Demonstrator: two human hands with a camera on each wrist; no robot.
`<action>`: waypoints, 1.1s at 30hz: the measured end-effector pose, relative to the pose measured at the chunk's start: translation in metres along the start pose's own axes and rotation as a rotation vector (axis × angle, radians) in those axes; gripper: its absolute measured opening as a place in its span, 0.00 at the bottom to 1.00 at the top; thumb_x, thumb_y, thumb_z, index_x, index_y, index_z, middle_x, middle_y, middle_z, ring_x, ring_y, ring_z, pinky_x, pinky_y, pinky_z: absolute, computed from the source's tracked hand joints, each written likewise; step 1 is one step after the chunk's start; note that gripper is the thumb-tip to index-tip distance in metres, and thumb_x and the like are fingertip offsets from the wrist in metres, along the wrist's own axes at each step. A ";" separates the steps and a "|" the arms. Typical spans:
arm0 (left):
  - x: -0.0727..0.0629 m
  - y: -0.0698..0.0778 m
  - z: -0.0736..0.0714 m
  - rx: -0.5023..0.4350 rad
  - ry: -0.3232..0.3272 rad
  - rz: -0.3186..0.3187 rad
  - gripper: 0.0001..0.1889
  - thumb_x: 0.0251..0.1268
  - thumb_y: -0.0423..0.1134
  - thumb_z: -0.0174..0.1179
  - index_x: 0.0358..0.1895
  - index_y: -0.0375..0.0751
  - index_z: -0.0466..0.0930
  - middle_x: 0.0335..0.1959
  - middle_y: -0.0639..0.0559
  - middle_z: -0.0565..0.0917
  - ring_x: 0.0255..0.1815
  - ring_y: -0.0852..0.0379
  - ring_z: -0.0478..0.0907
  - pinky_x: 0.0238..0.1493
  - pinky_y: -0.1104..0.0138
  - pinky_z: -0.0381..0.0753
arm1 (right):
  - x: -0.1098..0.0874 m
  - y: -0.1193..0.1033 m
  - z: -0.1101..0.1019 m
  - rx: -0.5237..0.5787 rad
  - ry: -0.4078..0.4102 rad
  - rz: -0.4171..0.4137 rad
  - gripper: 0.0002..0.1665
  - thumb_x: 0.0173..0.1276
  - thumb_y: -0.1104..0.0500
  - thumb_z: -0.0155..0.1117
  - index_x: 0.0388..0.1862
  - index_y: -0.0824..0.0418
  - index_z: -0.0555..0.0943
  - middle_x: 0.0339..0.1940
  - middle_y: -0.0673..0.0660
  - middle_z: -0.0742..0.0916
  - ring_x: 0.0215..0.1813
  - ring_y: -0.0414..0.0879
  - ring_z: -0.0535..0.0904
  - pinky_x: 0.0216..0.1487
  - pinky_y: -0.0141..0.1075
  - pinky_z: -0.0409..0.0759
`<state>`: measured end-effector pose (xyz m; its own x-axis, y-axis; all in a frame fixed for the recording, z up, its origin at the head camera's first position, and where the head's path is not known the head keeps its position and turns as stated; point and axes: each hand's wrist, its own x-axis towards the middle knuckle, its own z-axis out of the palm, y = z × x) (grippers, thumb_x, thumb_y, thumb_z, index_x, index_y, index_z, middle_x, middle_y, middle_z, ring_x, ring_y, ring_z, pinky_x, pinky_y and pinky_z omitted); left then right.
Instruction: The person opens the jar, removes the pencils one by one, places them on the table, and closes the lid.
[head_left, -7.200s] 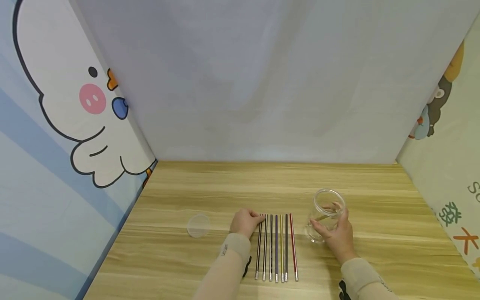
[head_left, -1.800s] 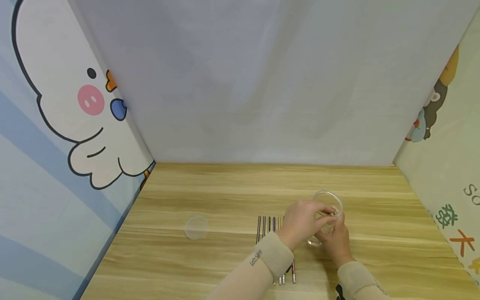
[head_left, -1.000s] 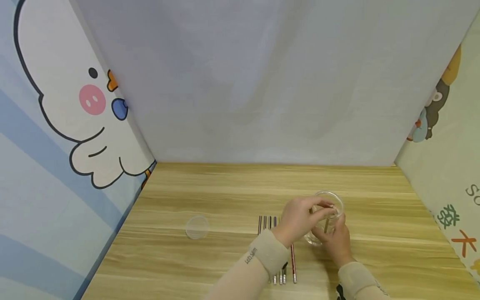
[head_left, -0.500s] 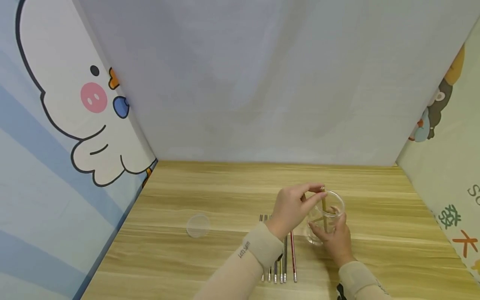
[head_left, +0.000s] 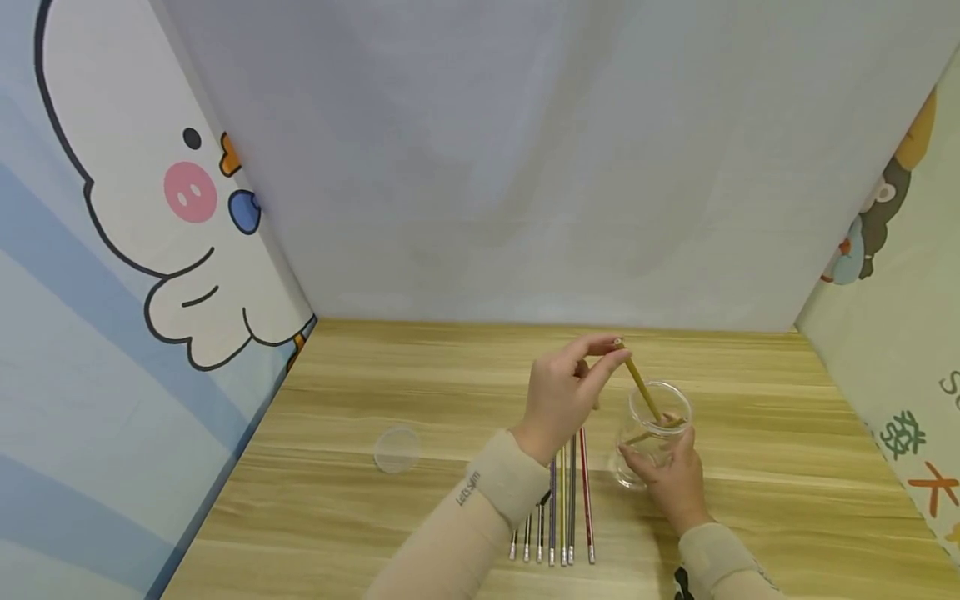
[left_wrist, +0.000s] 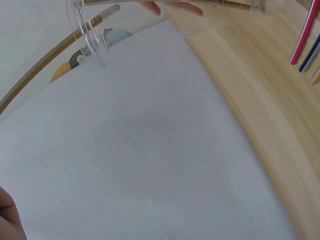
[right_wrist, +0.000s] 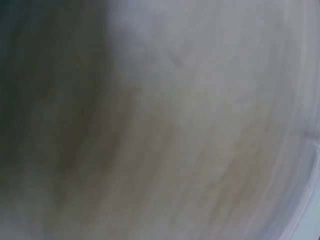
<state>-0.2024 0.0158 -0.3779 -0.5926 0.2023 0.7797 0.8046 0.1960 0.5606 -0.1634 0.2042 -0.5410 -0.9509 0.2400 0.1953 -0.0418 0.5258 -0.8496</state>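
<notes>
My left hand [head_left: 561,393] pinches one end of a yellowish-brown pencil [head_left: 641,382] between thumb and fingertips. The pencil slants down to the right, its lower end inside the mouth of a clear jar [head_left: 628,477]. In the left wrist view this pencil [left_wrist: 45,60] has a metal band and eraser at its far end, overlapping the jar's rim [left_wrist: 82,30]. My right hand [head_left: 675,485] grips the jar around its side and keeps it upright on the table. Another pencil [head_left: 637,437] lies diagonally inside the jar. The right wrist view is a blur.
Several pencils [head_left: 563,500] lie side by side left of the jar, eraser ends toward me, partly under my left forearm. A clear round disc [head_left: 397,450] lies farther left. A pale wall [head_left: 487,208] rises behind the wooden table [head_left: 337,367].
My left hand has gone from the row of pencils into the jar, then pulled a pencil upward and to the left. The right hand stays around the jar.
</notes>
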 end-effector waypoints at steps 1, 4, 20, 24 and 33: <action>0.001 0.001 -0.002 -0.003 0.002 0.000 0.09 0.66 0.33 0.64 0.46 0.33 0.83 0.37 0.41 0.90 0.07 0.70 0.67 0.15 0.84 0.68 | 0.000 0.000 0.000 0.002 -0.001 0.001 0.51 0.55 0.57 0.77 0.68 0.68 0.56 0.58 0.77 0.77 0.59 0.72 0.74 0.58 0.63 0.73; 0.004 0.002 -0.007 -0.001 0.004 0.007 0.10 0.66 0.33 0.64 0.47 0.33 0.82 0.38 0.41 0.89 0.07 0.69 0.67 0.15 0.83 0.68 | 0.000 0.001 0.000 0.007 0.002 -0.010 0.51 0.55 0.57 0.77 0.69 0.68 0.56 0.58 0.77 0.77 0.58 0.72 0.74 0.58 0.64 0.72; 0.023 0.005 -0.047 -0.016 0.092 0.000 0.10 0.64 0.31 0.65 0.46 0.30 0.84 0.34 0.39 0.89 0.08 0.63 0.68 0.14 0.77 0.69 | 0.001 0.004 0.001 0.012 0.000 -0.024 0.50 0.55 0.57 0.78 0.68 0.65 0.57 0.58 0.74 0.78 0.59 0.71 0.75 0.60 0.64 0.71; 0.023 0.005 -0.055 0.008 0.083 -0.008 0.10 0.63 0.32 0.66 0.45 0.30 0.85 0.31 0.40 0.89 0.08 0.64 0.68 0.13 0.77 0.68 | -0.001 0.006 0.001 0.020 -0.008 -0.016 0.49 0.56 0.57 0.77 0.69 0.65 0.57 0.61 0.74 0.77 0.61 0.70 0.74 0.62 0.64 0.70; 0.009 -0.005 -0.072 0.081 0.047 -0.090 0.10 0.63 0.35 0.67 0.44 0.32 0.87 0.27 0.42 0.88 0.10 0.63 0.70 0.17 0.77 0.74 | -0.001 0.007 0.001 0.011 -0.008 -0.014 0.49 0.57 0.57 0.77 0.69 0.64 0.57 0.59 0.74 0.78 0.60 0.69 0.74 0.61 0.62 0.71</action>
<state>-0.2092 -0.0524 -0.3535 -0.6580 0.1354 0.7408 0.7414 0.2888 0.6057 -0.1628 0.2066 -0.5476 -0.9527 0.2257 0.2037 -0.0588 0.5205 -0.8518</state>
